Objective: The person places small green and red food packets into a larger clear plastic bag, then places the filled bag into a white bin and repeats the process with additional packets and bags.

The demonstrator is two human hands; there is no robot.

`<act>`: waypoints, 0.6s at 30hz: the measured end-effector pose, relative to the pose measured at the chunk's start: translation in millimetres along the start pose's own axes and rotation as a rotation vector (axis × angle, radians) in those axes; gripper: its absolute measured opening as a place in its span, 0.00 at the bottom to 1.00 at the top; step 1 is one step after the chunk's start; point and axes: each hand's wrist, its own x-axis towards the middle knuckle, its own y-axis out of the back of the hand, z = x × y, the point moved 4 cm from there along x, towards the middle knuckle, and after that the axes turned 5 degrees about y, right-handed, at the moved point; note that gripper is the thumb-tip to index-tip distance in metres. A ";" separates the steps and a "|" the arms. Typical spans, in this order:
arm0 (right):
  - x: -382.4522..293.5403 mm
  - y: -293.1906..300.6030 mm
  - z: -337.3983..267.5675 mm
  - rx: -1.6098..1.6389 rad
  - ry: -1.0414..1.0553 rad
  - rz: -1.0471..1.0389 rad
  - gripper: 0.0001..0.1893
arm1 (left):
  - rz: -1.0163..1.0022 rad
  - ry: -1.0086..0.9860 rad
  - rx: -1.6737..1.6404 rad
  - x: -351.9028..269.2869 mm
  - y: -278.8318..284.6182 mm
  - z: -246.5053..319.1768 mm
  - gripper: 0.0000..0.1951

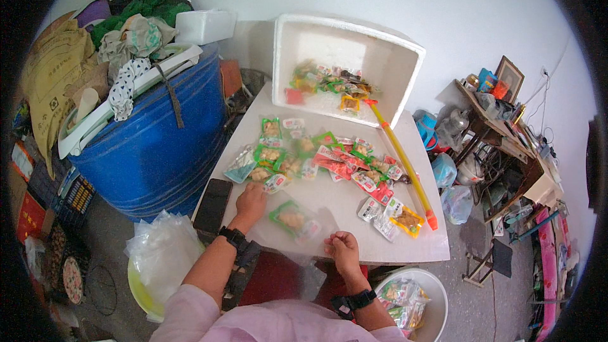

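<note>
Near the table's left side, my left hand (pixel 251 203) has its fingertips at a green-edged snack packet (pixel 260 174); whether they grip it is unclear. My right hand (pixel 343 249) is curled above the table's near edge, and its grip cannot be made out. Between the hands is a blurred green-edged packet (pixel 289 216) with clear plastic about it. Several green-edged packets lie beyond my left hand, beside a silvery packet (pixel 241 164). Red packets (pixel 335 161) form a loose pile further right. An orange-edged packet (pixel 407 221) lies near the right edge, next to white-and-silver packets (pixel 378 218).
A white foam box (pixel 408 76) lies on its side at the back, packets inside. A yellow tube with orange ends (pixel 403 159) leans from it. A black phone (pixel 213 205) lies left. Clear bags (pixel 164 242) and a white bucket of packets (pixel 444 301) flank me; a blue barrel (pixel 156 161) stands left.
</note>
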 end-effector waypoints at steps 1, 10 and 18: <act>-1.0 -2.3 -2.5 0.000 -0.007 0.008 0.05 | -0.023 -0.014 0.003 0.3 -1.9 0.2 0.07; -4.5 -1.6 -12.7 0.052 -0.016 -0.021 0.04 | 0.222 -0.109 -0.213 2.1 13.9 20.0 0.05; -17.4 -9.4 -26.2 0.108 -0.069 -0.010 0.06 | 0.092 -0.123 -0.642 -43.4 43.0 90.5 0.05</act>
